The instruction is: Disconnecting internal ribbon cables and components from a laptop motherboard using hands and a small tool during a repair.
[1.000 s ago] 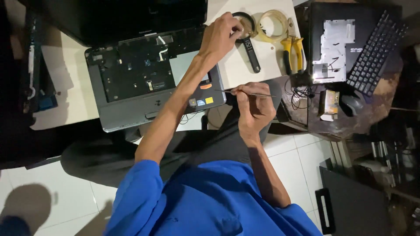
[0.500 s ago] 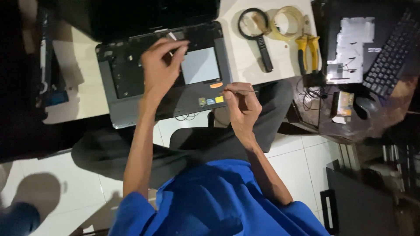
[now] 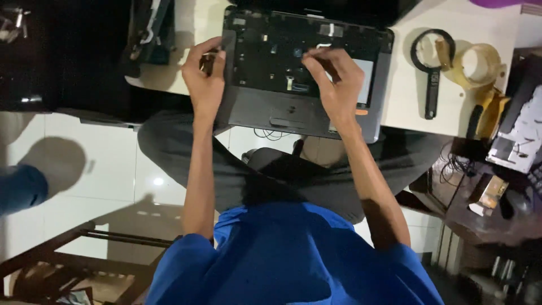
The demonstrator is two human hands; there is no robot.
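Grey plastic, the opened laptop [image 3: 282, 107] lies on the white table [image 3: 401, 107], long axis running left to right, overhanging the near edge above the lap. The left hand [image 3: 204, 79] pinches its left edge, fingers closed on the corner. The right hand [image 3: 337, 85] hovers over the bare middle, fingertips drawn together; whether they hold anything I cannot tell.

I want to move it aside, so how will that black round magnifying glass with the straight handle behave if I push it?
The black round magnifying glass lies flat on the white table, so it should slide, not roll. Its lens is probably fragile, and it looks light.
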